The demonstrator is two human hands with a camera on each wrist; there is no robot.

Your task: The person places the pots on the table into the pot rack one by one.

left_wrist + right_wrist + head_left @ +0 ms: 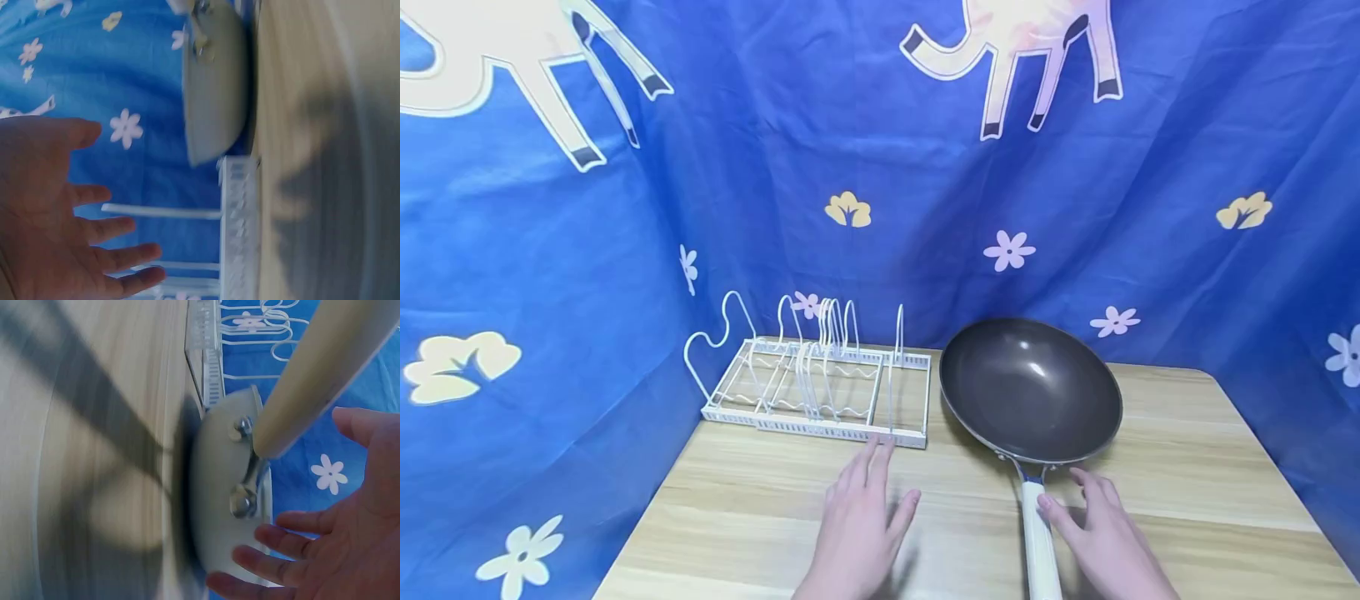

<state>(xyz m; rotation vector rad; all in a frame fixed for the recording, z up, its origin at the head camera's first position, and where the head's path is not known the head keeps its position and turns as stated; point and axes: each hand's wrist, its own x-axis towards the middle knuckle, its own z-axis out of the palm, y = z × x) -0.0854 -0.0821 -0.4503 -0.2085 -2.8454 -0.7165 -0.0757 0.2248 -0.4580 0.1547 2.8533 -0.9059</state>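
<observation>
- We see a blue cloth [880, 167] with printed animals, flowers and leaves rising behind the table and along its sides.
- Below it we have the wood-grain table [722, 500], light and striped.
- On the table's right half sits the frying pan [1030, 392], dark inside and pale outside, its opening upward and its handle toward the person.
- Just left of the pan we find the white wire rack [816, 428], its loops upright.
- Over the table, before the rack's front rail, we see the left hand [859, 521] with fingers extended and thumb spread, holding nothing; we cannot tell whether its fingertips touch the rail.
- Right of the handle we see the right hand [1105, 537], fingers loosely spread, thumb just beside the handle, gripping nothing.
- We note the pale handle [1040, 542], raised above the table.
- Smallest, we spot a shiny rivet [242, 501] on the pan's outer wall.
</observation>
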